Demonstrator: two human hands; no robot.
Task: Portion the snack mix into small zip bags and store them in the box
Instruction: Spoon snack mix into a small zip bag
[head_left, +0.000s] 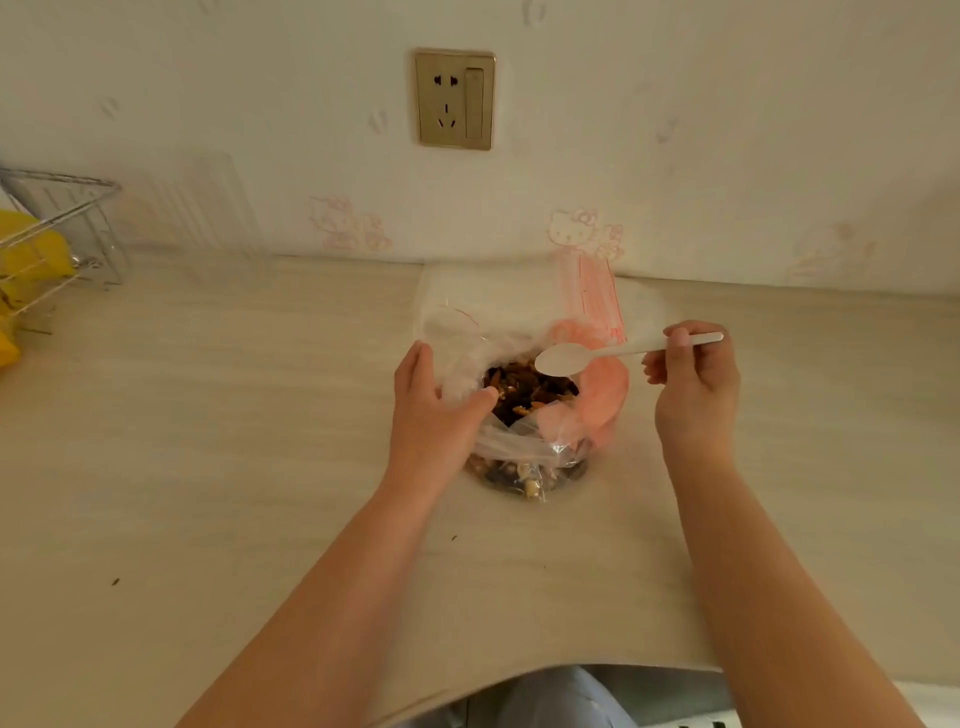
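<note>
Plastic bag (524, 447) rim held by left hand (431, 410) | right hand (693, 384) pinches spoon (597, 354) above | counter (208, 441) bare leftward

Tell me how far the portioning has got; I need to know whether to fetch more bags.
Done: nothing portioned that shows; no filled small bag or box is in view. In hand: the left hand holds open the big snack mix bag, and the right hand holds an empty white spoon over its mouth. Left: scooping, filling and sealing the small zip bags lying behind, then boxing them.
</note>
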